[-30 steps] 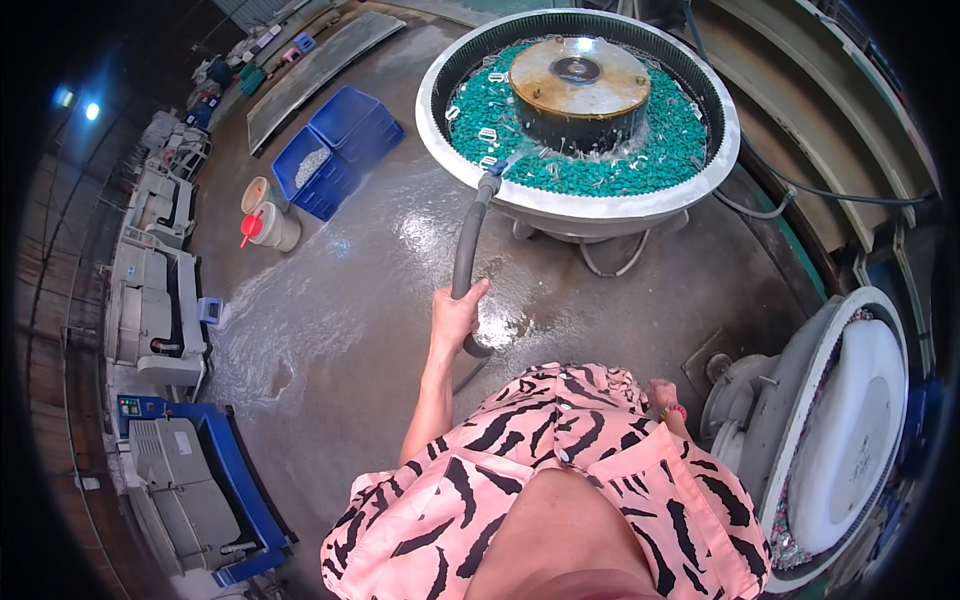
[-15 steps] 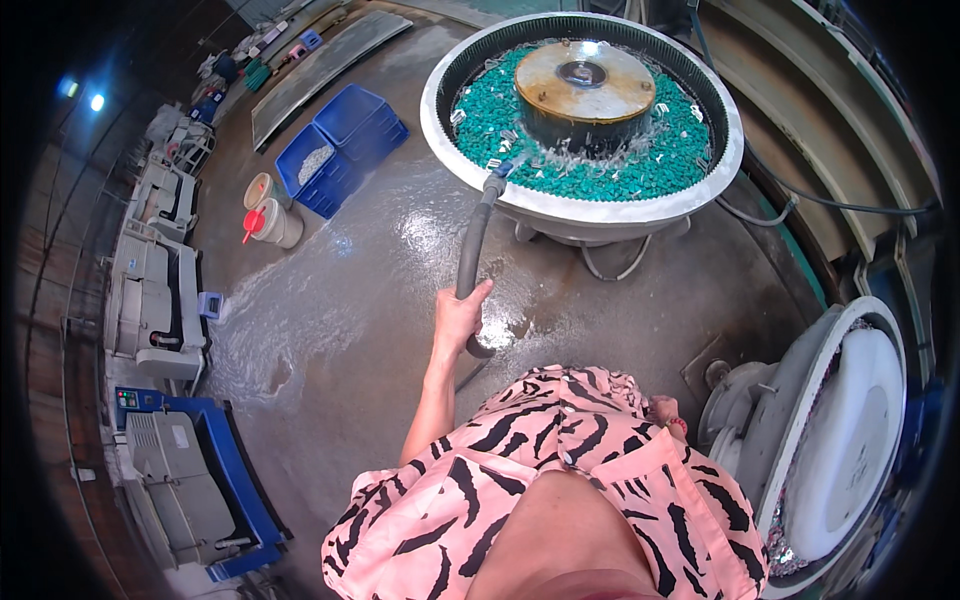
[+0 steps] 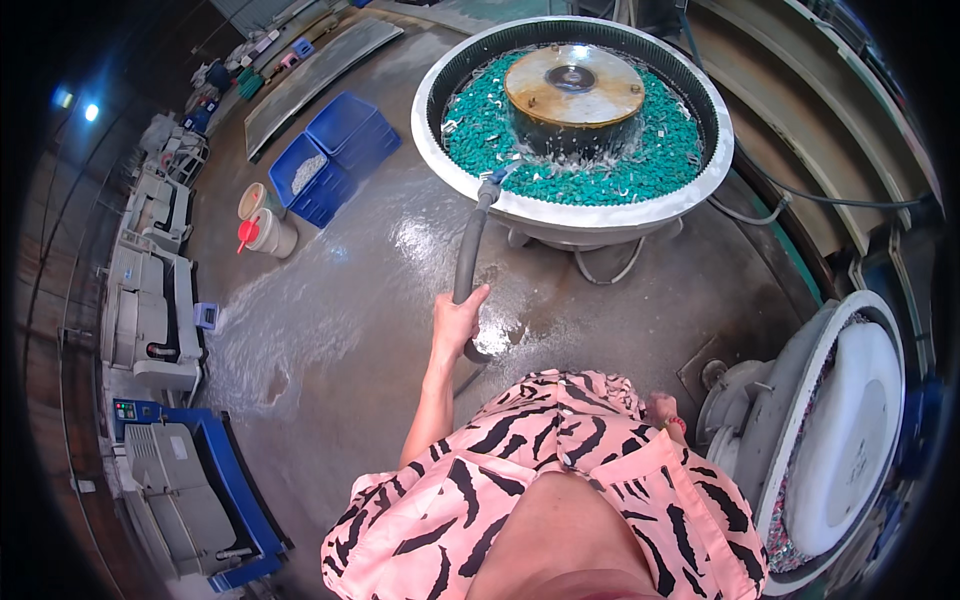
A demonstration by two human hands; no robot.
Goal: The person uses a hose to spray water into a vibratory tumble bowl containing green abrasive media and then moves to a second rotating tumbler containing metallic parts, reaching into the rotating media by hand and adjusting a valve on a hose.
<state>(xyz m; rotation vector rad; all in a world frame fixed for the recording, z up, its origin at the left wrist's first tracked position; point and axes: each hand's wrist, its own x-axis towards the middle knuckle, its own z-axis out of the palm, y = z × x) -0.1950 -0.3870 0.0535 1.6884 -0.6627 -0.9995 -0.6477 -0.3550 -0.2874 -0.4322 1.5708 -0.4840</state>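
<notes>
My left hand (image 3: 457,322) is wrapped round a thick grey hose (image 3: 469,250). A nozzle with a blue part at the hose's far end points over the near rim of a big round white tub (image 3: 470,190). Inside lie many green pieces (image 3: 600,182) with a few pale metal-looking parts among them, around a drum with a rusty-edged lid (image 3: 572,85). Water splashes at the drum's foot. My right hand (image 3: 660,408) hangs low beside the patterned shirt, a red bracelet on its wrist; its fingers are too hidden to read.
A second round machine (image 3: 840,440) stands close on my right. To the left are blue bins (image 3: 345,140), a bucket with a red scoop (image 3: 270,235) and grey machines (image 3: 150,310) along the wall. Wet concrete floor (image 3: 330,330) lies between. Metal steps (image 3: 790,90) rise at far right.
The view has shifted slightly, so the tub and bins sit a little further left. My left hand keeps its hold on the hose, whose nozzle stays at the tub's near rim.
</notes>
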